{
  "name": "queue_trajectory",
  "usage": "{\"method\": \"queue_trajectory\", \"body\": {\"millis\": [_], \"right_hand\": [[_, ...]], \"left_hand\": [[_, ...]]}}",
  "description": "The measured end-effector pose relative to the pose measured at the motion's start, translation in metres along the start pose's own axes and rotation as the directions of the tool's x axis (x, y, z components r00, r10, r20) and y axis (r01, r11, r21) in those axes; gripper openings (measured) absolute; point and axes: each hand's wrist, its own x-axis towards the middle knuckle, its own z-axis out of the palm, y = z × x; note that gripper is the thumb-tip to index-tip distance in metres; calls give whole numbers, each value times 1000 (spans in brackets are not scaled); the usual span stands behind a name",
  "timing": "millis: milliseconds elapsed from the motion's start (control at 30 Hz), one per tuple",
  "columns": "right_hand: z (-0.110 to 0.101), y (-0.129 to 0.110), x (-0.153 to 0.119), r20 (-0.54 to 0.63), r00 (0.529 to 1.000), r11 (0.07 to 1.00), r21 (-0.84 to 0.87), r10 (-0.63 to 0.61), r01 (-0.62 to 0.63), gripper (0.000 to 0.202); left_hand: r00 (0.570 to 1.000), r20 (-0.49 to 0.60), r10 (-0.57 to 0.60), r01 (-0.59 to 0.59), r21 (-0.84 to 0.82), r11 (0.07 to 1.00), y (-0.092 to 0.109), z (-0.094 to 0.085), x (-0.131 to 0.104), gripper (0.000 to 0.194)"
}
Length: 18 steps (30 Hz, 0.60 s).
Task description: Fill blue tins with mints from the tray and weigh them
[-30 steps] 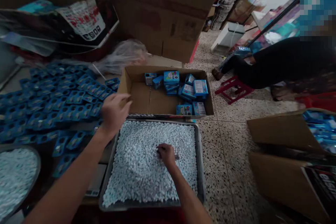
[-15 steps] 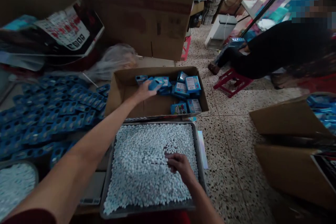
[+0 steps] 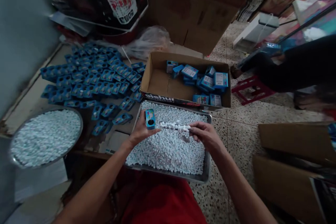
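My left hand (image 3: pixel 140 132) is closed around a small blue box (image 3: pixel 150 114), whose dark round hole faces me. My right hand (image 3: pixel 206 133) pinches the right end of a narrow scoop (image 3: pixel 174 126), heaped with small white pellets. The scoop's left end points at the box, a short gap apart from it. Both hands are above a metal tray (image 3: pixel 209 168) filled with white pellets (image 3: pixel 162 150). Just behind the tray stands an open carton (image 3: pixel 157 95) with several blue boxes (image 3: pixel 207 81) lying in it.
Many blue boxes (image 3: pixel 97 77) with holes crowd the table at left. A round metal bowl (image 3: pixel 81 126) of pellets sits nearer me. A black carton (image 3: pixel 123 3) stands behind. At right are a seated person (image 3: pixel 309 56) on a pink stool (image 3: pixel 253 91) and open cartons (image 3: pixel 288 189).
My left hand has left a blue box in the carton and now holds another over the tray. My right hand has lifted the loaded scoop out of the pellets. The view has shifted left.
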Motion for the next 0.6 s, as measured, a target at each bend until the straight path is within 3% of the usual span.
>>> {"method": "queue_trajectory", "body": {"millis": [133, 267, 333, 400, 467, 500, 533, 600], "right_hand": [[8, -5, 28, 66, 998, 993, -118, 6, 1, 36], [23, -10, 37, 55, 994, 918, -382, -90, 104, 20], [44, -11, 38, 59, 978, 782, -591, -200, 196, 14], [71, -11, 39, 112, 947, 559, -784, -300, 270, 16], [90, -8, 39, 206, 920, 344, -883, -332, 321, 18], [93, -5, 38, 244, 909, 288, -893, -338, 346, 19], [88, -2, 35, 258, 899, 285, -886, -354, 367, 20], [56, 7, 23, 169, 895, 429, -831, -414, 355, 20]], "left_hand": [[968, -123, 219, -196, 174, 965, -19, 14, -1, 98], [940, -142, 310, -271, 243, 932, -31, 23, 3, 92], [941, -130, 313, -273, 258, 927, -35, 28, 3, 87], [948, -123, 293, -255, 257, 932, -41, 32, 3, 77], [962, -108, 252, -223, 226, 948, -48, 34, 3, 60], [968, -96, 230, -208, 200, 958, -52, 35, 3, 51], [974, -83, 213, -197, 166, 966, -57, 35, 3, 43], [978, -69, 195, -189, 84, 978, -64, 33, 1, 33]]}}
